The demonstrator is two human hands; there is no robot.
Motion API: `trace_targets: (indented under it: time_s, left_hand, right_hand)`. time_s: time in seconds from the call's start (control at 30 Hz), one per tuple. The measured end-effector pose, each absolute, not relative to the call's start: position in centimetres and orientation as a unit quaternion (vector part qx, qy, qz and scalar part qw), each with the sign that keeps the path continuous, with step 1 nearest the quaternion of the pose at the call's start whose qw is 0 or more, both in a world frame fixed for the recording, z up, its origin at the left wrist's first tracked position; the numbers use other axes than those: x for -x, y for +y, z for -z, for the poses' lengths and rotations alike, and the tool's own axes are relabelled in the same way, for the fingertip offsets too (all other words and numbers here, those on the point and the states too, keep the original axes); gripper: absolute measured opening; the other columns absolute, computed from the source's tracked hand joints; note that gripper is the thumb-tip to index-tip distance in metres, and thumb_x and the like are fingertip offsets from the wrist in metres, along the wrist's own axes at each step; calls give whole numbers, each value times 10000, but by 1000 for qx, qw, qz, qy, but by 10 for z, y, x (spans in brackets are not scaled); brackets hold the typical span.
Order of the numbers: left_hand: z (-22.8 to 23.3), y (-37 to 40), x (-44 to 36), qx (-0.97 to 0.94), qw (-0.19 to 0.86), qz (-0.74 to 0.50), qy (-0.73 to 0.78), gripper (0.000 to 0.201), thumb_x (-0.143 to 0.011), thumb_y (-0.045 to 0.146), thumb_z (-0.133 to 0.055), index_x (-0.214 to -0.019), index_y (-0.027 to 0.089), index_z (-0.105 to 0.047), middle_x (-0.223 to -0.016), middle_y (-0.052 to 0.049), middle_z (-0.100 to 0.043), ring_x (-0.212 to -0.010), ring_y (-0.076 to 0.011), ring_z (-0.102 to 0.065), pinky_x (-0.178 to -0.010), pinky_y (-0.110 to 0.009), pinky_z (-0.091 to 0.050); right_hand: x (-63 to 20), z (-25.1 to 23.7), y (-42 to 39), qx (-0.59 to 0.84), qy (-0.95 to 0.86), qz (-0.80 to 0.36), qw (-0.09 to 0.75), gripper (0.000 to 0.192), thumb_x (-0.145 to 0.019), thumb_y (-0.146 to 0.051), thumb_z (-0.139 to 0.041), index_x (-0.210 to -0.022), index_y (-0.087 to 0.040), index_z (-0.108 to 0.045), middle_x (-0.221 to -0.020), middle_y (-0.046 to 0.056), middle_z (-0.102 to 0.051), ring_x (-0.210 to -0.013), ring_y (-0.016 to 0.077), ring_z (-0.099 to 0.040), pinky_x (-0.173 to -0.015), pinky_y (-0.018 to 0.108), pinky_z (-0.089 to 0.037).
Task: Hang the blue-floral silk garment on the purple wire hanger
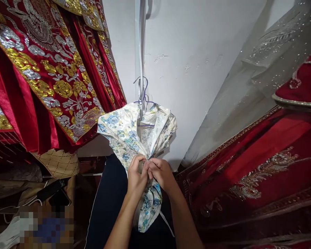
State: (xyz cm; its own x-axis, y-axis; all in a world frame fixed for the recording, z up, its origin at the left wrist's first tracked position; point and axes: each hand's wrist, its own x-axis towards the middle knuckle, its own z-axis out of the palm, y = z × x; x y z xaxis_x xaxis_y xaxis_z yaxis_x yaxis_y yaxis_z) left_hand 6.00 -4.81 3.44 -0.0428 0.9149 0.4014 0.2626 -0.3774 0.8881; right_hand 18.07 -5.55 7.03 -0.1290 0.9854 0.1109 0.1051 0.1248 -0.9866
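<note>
Hands meet at the middle of the head view, both pinched onto the front of a floral garment (129, 138). The left hand (137, 178) has its fingers curled tight around a gathered fold of the white-and-blue fabric, and the right hand (161, 174) presses in against it from the other side, fingertips nipping the same spot where the two front edges come together. What exactly sits between the fingertips is too small to tell.

The floral garment hangs just above the hands on a purple wire hanger (144, 98), whose hook catches on a white vertical strip (140, 52) running up the wall (197, 62). Its collar opens right over the knuckles, and its lower end trails down between the two forearms, ending below the wrists against a dark navy cloth (109, 204) that lies under and to the left of the arms.

Up and to the left of the hands hangs a red robe with gold and silver embroidery (49, 76), well clear of the fingers. Below it, left of the left forearm, a tan quilted piece (58, 162) shows. To the right of the right hand a sheer sequined veil (254, 79) slants down, and beneath it a red embroidered dress (254, 173) spreads out, near the right forearm.
</note>
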Motion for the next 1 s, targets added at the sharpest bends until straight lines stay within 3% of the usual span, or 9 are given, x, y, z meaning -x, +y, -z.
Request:
trace_targets:
  time_s: [0.23,0.33,0.43,0.57,0.63,0.7,0.8,0.87,1.0]
  left_hand:
    - [-19,-42,-55,-671,276,-503,470,145,-992,305,-477,-930,232,-585,-907,-46,-584,-849,-207,-570,-780,-308,-434]
    - [-3,-43,-52,-678,286,-486,471,162,-987,321,-490,-897,230,-589,-877,-43,-582,-816,-209,-569,-769,-315,-434]
    - [-6,-38,-43,-702,297,-471,444,186,-980,329,-511,-863,218,-603,-888,-51,-610,-850,-216,-590,-794,-323,-443]
    - [-63,-16,-29,-712,280,-512,391,169,-952,348,-589,-1031,219,-664,-986,-64,-671,-941,-218,-625,-863,-319,-459]
    - [-107,1,-26,-698,236,-576,355,335,-980,342,-547,-1294,237,-596,-987,-57,-674,-909,-202,-624,-869,-314,-463]
    - [-147,20,-29,-700,170,-611,329,401,-1009,328,-493,-1399,244,-533,-1003,-53,-676,-868,-187,-617,-817,-298,-460]
    - [-186,41,-36,-749,73,-586,302,221,-1001,291,-513,-1113,192,-675,-967,-56,-674,-856,-179,-609,-819,-291,-448]
    - [-198,47,-37,-764,29,-573,295,175,-993,274,-529,-972,177,-674,-927,-52,-669,-868,-177,-608,-836,-290,-445]
    - [-198,57,-6,-656,27,-687,311,150,-989,285,-542,-939,185,-643,-924,-43,-648,-889,-161,-599,-847,-277,-455]
  right_hand:
    - [-183,-127,6,429,-495,-475,587,245,-867,-356,-547,-736,-174,-645,-492,-36,-556,-398,78,-341,-420,231,-248]
    - [-180,-172,47,385,-506,-416,651,209,-844,-283,-548,-716,-150,-647,-500,-27,-566,-391,57,-342,-409,214,-238]
    - [-176,-200,66,369,-527,-397,654,190,-817,-221,-520,-680,-149,-631,-482,-22,-567,-376,46,-347,-401,204,-226]
    - [-172,-203,53,368,-567,-358,645,190,-816,-222,-521,-685,-157,-643,-475,-28,-565,-392,51,-389,-423,196,-265]
    - [-171,-200,42,365,-583,-338,642,205,-815,-213,-517,-664,-159,-645,-472,-29,-557,-411,58,-413,-443,198,-293]
    - [-170,-200,34,362,-599,-319,639,211,-809,-200,-516,-644,-164,-642,-474,-30,-549,-430,67,-428,-461,204,-312]
    - [-168,-196,34,362,-606,-289,647,210,-805,-197,-522,-621,-175,-622,-477,-33,-528,-463,84,-451,-487,216,-331]
    - [-168,-185,40,381,-598,-277,648,219,-814,-220,-529,-610,-181,-602,-482,-37,-498,-469,90,-431,-483,226,-309]
    - [-169,-143,47,449,-578,-286,618,236,-795,-243,-540,-567,-187,-561,-485,-49,-406,-464,88,-326,-465,246,-205]
